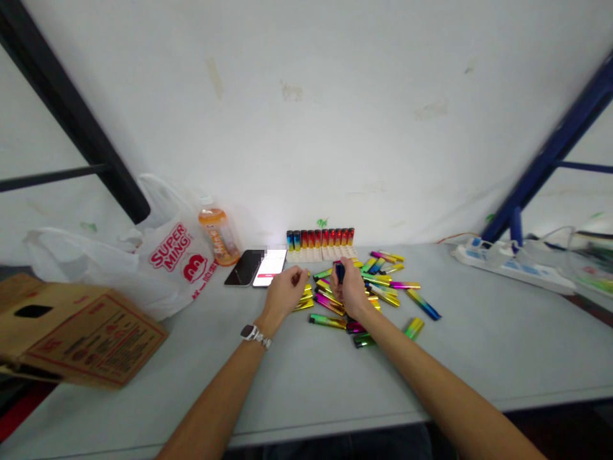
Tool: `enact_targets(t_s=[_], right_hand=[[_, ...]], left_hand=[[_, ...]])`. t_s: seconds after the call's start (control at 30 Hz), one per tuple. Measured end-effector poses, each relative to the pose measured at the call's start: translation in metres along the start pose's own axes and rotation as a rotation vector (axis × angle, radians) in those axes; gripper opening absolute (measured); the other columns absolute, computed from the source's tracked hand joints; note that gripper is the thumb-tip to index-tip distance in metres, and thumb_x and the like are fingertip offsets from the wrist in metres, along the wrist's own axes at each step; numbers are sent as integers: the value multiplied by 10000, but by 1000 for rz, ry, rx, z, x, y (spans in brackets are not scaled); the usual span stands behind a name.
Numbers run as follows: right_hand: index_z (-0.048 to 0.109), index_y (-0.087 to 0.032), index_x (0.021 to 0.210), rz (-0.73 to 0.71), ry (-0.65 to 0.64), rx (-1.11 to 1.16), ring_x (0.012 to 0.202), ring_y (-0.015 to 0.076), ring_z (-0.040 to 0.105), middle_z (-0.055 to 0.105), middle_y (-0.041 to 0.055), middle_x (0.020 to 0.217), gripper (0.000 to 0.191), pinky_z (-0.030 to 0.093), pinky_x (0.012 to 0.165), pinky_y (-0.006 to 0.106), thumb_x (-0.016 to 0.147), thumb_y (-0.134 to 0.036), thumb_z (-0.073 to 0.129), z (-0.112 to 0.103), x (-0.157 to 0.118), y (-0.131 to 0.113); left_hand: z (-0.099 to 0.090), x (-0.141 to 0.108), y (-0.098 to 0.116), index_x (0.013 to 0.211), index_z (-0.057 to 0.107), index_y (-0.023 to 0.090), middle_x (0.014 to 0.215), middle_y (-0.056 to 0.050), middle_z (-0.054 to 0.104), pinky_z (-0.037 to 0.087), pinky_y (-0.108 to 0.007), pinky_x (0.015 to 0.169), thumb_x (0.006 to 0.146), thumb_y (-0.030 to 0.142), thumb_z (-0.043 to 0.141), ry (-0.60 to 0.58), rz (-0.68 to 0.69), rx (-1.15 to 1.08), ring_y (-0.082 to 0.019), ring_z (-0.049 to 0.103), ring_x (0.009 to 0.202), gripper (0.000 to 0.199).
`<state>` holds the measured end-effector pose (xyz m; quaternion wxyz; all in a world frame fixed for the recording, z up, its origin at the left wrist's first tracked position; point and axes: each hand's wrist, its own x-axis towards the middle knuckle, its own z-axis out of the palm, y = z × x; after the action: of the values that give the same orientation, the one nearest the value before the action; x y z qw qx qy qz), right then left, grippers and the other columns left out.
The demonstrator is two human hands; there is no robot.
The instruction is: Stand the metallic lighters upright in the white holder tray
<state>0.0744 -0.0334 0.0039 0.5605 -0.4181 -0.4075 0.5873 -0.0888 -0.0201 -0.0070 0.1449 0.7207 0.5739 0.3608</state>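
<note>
My left hand hangs over the table beside a few gold lighters, its fingers drawn together. Whether anything is pinched in them cannot be made out. My right hand is closed round a dark blue lighter, partly hidden by the fingers. Beneath and around it lies a loose pile of shiny lighters in green, gold, magenta and blue. Behind the hands, a row of upright lighters, mostly red and gold with two blue ones at the left, stands in a pale holder by the wall.
Two phones lie left of the holder, one dark and one with a lit screen. Farther left are an orange drink bottle, a white plastic bag and a cardboard box. A power strip lies at the right.
</note>
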Motion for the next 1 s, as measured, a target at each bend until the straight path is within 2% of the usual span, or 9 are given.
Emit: enact_targets(t_s=[0.13, 0.47, 0.57, 0.7, 0.8, 0.9, 1.0], right_hand=[[379, -225, 485, -40, 15, 37, 296, 72, 211, 270, -60, 361, 458, 145, 308, 198, 882, -455, 358, 1, 0, 4], [407, -222, 501, -53, 6, 41, 288, 75, 227, 282, -66, 374, 413, 155, 283, 190, 846, -449, 393, 0, -1, 5], [403, -220, 502, -20, -34, 100, 295, 67, 199, 260, -73, 375, 454, 142, 286, 184, 845, -517, 410, 0, -3, 5], [433, -210, 542, 25, -186, 228, 317, 52, 157, 229, -93, 389, 576, 126, 304, 171, 803, -723, 414, -4, -6, 3], [430, -209, 555, 34, -223, 247, 326, 47, 143, 240, -96, 388, 612, 114, 307, 170, 767, -783, 438, -5, -7, 2], [411, -213, 547, 61, -213, 243, 324, 48, 137, 247, -95, 382, 570, 101, 307, 172, 784, -728, 466, -5, -6, 2], [387, -220, 530, 61, -141, 200, 310, 57, 156, 238, -89, 376, 493, 103, 305, 177, 822, -614, 432, -3, -5, 3]], left_hand=[[1, 0, 1, 690, 612, 178, 607, 10, 578, 346, -238, 601, 913, 468, 445, -7, -5, -7, -130, 519, 599, 403], [1, 0, 0, 694, 613, 178, 605, 12, 569, 338, -242, 598, 915, 475, 444, -9, 0, -14, -129, 517, 597, 406], [0, -1, 0, 701, 616, 180, 604, 14, 565, 332, -244, 594, 913, 469, 448, -11, -1, -16, -128, 512, 594, 396], [0, -1, 1, 700, 619, 180, 609, 12, 569, 332, -245, 595, 913, 463, 446, -15, 0, -19, -129, 512, 599, 394], [1, -1, 0, 684, 604, 180, 602, 14, 563, 335, -244, 596, 915, 464, 445, -17, 7, -20, -128, 512, 599, 399], [2, -2, 0, 681, 597, 182, 599, 16, 560, 341, -242, 597, 918, 469, 443, -21, 15, -27, -127, 513, 597, 403], [2, -2, 0, 683, 598, 181, 608, 13, 570, 349, -242, 603, 924, 466, 438, -22, 24, -31, -129, 523, 603, 405]])
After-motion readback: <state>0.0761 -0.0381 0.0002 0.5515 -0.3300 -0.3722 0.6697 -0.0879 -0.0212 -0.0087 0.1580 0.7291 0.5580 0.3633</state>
